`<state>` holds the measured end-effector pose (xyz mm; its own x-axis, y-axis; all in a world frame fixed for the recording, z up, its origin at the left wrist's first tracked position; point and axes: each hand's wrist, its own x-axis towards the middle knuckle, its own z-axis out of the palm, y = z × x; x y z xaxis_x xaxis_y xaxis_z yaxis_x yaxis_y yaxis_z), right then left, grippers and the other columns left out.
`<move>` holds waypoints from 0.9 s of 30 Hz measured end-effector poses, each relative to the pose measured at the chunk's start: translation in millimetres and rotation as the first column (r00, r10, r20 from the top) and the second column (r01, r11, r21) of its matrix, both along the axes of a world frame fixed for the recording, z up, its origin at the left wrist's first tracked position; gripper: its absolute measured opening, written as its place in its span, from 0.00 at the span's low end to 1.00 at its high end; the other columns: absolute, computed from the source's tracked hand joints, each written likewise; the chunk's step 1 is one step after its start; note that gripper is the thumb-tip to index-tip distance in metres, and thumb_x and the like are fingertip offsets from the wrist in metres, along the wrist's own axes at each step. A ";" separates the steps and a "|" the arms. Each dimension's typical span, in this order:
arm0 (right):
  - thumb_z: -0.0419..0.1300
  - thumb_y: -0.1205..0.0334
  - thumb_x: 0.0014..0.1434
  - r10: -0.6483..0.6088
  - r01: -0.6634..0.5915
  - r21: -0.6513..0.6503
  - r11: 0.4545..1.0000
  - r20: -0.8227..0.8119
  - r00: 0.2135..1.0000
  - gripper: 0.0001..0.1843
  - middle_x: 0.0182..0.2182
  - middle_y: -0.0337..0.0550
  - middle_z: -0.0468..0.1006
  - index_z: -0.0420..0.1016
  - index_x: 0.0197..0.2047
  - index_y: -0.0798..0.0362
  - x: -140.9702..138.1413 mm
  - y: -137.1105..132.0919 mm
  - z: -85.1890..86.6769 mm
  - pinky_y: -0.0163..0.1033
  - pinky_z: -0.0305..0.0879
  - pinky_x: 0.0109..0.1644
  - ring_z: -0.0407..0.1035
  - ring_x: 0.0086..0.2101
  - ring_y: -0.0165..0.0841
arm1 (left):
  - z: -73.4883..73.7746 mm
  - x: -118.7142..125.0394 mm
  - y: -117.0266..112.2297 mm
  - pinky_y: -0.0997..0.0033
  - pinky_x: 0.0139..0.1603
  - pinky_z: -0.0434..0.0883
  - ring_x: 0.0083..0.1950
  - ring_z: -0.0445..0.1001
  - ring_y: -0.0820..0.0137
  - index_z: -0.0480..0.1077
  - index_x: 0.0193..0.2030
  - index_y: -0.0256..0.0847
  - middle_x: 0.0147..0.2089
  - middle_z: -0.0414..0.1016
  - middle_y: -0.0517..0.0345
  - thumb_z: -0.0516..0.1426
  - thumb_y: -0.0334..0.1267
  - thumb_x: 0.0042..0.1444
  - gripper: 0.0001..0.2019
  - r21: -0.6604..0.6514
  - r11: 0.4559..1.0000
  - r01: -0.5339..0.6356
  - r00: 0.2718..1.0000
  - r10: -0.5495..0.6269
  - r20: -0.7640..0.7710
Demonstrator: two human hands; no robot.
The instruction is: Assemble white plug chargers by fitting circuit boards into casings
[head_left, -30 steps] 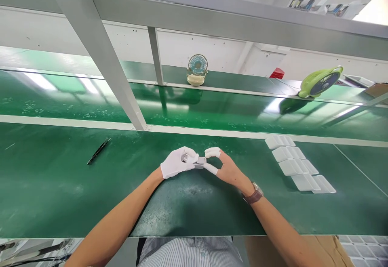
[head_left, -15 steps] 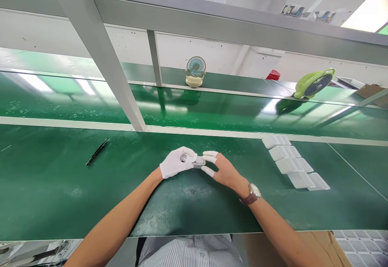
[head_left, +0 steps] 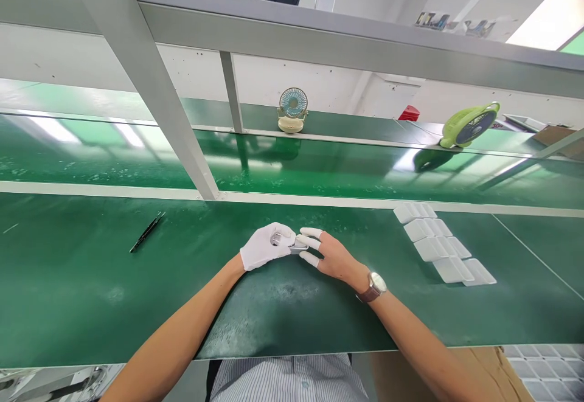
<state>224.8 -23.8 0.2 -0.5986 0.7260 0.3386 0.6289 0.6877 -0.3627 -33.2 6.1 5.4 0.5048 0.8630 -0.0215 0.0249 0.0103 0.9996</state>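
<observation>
My left hand (head_left: 267, 247), in a white glove, is closed around a small silver metal part (head_left: 298, 249) above the green tabletop. The glove covers the part's left portion, and its exact kind is too small to make out. My right hand (head_left: 335, 255) wears white finger cots on its thumb and two fingers. These fingertips close on the right end of the same part, the fingers over its top and the thumb by its lower edge. A watch is on the right wrist.
Black tweezers (head_left: 147, 232) lie on the left of the green table (head_left: 114, 311). Several translucent plastic trays (head_left: 433, 248) overlap at the right. A slanted metal post (head_left: 182, 140) rises behind. A small fan (head_left: 292, 110) and a green fan (head_left: 469, 125) stand further back.
My right hand has shifted slightly left, and its fingertips now cover more of the metal part's right end. The left hand keeps its hold almost unmoved.
</observation>
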 end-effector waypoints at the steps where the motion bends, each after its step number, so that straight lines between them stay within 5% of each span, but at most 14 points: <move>1: 0.57 0.58 0.70 0.016 -0.016 -0.027 1.000 -0.002 1.000 0.25 0.66 0.50 0.68 0.65 0.68 0.40 -0.2 0.5 0.4 0.56 0.72 0.60 0.71 0.56 0.45 | 0.0 -0.2 0.2 0.63 0.52 0.71 0.49 0.75 0.65 0.72 0.47 0.41 0.52 0.77 0.52 0.70 0.39 0.50 0.19 -0.002 1.000 0.002 1.000 -0.002 -0.005; 4: 0.58 0.59 0.69 0.035 -0.087 -0.247 0.965 -0.207 0.978 0.19 0.64 0.46 0.70 0.74 0.62 0.38 -3.1 2.6 -1.2 0.55 0.70 0.63 0.72 0.56 0.43 | -1.2 0.2 1.3 0.63 0.50 0.72 0.47 0.75 0.64 0.72 0.49 0.41 0.50 0.77 0.52 0.70 0.40 0.50 0.21 0.011 1.000 -0.009 0.998 0.009 -0.063; 7: 0.66 0.56 0.63 -0.136 -0.159 -0.480 0.863 -0.523 0.842 0.15 0.58 0.45 0.76 0.80 0.53 0.40 -10.7 5.6 -7.1 0.55 0.67 0.66 0.72 0.55 0.42 | -1.0 3.0 1.5 0.62 0.51 0.72 0.49 0.74 0.64 0.68 0.61 0.42 0.53 0.76 0.51 0.69 0.42 0.51 0.30 0.037 0.998 -0.050 0.995 0.054 -0.089; 12: 0.60 0.47 0.66 -0.415 -0.210 -0.639 0.740 -0.680 0.605 0.27 0.58 0.50 0.77 0.70 0.65 0.46 -30.2 10.7 -15.9 0.52 0.78 0.54 0.76 0.51 0.42 | 3.7 13.0 -5.7 0.62 0.48 0.73 0.42 0.70 0.68 0.54 0.73 0.44 0.56 0.73 0.53 0.72 0.39 0.46 0.49 0.246 0.952 -0.182 0.953 0.232 -0.194; 16: 0.56 0.45 0.69 -0.548 -0.369 -0.725 0.581 -0.684 0.481 0.26 0.53 0.51 0.80 0.69 0.64 0.50 -40.2 8.1 -13.5 0.54 0.80 0.50 0.79 0.46 0.41 | -0.5 20.6 -12.7 0.63 0.46 0.73 0.42 0.69 0.67 0.64 0.67 0.49 0.52 0.72 0.54 0.68 0.42 0.53 0.35 0.400 0.879 -0.258 0.914 0.356 -0.193; 20: 0.58 0.46 0.68 -0.610 -0.497 -0.745 0.446 -0.659 0.440 0.23 0.48 0.51 0.82 0.74 0.59 0.51 -44.7 -0.1 -5.0 0.55 0.79 0.50 0.80 0.44 0.42 | -8.7 22.0 -14.8 0.60 0.51 0.73 0.49 0.71 0.64 0.71 0.62 0.51 0.56 0.70 0.52 0.67 0.46 0.57 0.25 0.444 0.857 -0.260 0.936 0.337 -0.103; 27: 0.63 0.46 0.65 -0.660 -0.571 -0.738 0.359 -0.633 0.405 0.21 0.44 0.49 0.83 0.77 0.53 0.52 -49.7 -5.6 1.4 0.50 0.80 0.47 0.81 0.41 0.40 | -16.1 18.5 -13.7 0.57 0.54 0.74 0.50 0.72 0.63 0.72 0.62 0.52 0.57 0.69 0.51 0.64 0.51 0.60 0.24 0.458 0.847 -0.271 0.939 0.338 -0.069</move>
<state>175.1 -29.5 1.5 -0.4153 0.8788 -0.2352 -0.3974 -0.4078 -0.8221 -14.7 -7.5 -10.7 0.2356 0.9100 0.3410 0.2339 -0.3937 0.8890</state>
